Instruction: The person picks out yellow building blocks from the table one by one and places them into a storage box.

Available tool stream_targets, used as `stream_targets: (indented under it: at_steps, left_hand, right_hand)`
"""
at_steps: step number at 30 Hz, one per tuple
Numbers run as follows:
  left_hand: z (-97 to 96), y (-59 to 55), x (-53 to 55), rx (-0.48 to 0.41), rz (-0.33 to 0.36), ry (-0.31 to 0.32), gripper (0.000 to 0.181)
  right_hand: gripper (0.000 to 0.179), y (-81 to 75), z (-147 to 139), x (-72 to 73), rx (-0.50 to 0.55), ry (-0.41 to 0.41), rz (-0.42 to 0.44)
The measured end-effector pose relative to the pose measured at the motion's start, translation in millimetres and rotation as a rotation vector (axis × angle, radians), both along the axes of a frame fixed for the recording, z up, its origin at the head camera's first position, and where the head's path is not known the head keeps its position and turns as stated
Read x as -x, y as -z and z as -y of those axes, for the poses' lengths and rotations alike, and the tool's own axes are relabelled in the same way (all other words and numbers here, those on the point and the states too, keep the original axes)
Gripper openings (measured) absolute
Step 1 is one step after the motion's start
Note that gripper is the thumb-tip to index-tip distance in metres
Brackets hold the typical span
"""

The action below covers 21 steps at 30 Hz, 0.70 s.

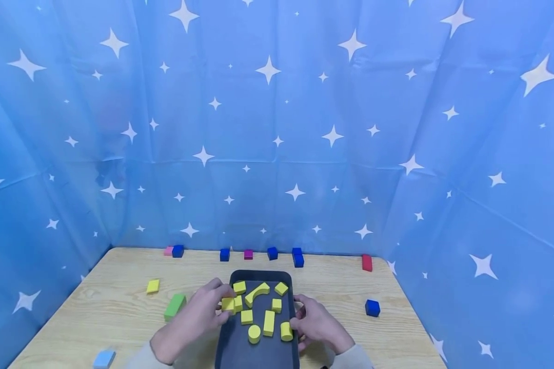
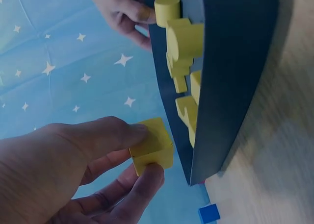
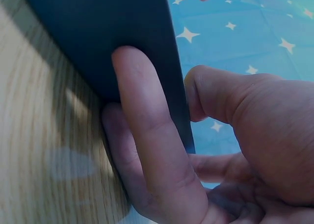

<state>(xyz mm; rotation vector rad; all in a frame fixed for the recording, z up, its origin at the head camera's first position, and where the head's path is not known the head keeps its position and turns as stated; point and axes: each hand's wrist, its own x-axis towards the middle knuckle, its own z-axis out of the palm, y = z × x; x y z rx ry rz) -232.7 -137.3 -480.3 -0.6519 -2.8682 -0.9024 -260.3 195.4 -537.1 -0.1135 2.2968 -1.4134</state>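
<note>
My left hand (image 1: 202,311) pinches a yellow cube block (image 2: 156,144) between thumb and fingertips, above the left rim of a dark grey tray (image 1: 265,354). In the left wrist view, the cube is held up beside the tray's wall. At the tray's right side, my right hand (image 1: 317,324) grips the wall, with the thumb over the rim and fingers against the outer face (image 3: 88,23). Several yellow blocks lie inside the tray, among them an arch (image 1: 257,293), a long block (image 1: 269,323), a round one (image 1: 254,334) and a cylinder (image 1: 286,331) near my right thumb.
Left of the tray lie a green block (image 1: 175,306), a flat yellow block (image 1: 153,286) and a light blue block (image 1: 104,359). Blue and pink blocks line the table's back edge. A red block (image 1: 367,263) and a blue cube (image 1: 372,308) are at right. A starry curtain (image 1: 268,118) surrounds the table.
</note>
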Motion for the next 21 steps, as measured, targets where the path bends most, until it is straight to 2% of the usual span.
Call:
stream_targets:
  at_steps: [5, 9, 21]
  left_hand:
    - [-4.5, 4.3, -1.5, 0.014, 0.074, 0.055, 0.03]
    - [-5.0, 9.5, -2.4, 0.039, 0.103, 0.093, 0.027]
    - [-9.5, 16.1, -4.3, 0.135, 0.13, 0.139, 0.029]
  right_hand:
    - [0.083, 0.6, -1, 0.4, 0.013, -0.005, 0.001]
    - [0.083, 0.3, 0, 0.9, 0.009, -0.006, 0.004]
    - [0.082, 0.0, 0, 1.5, -0.009, 0.001, 0.006]
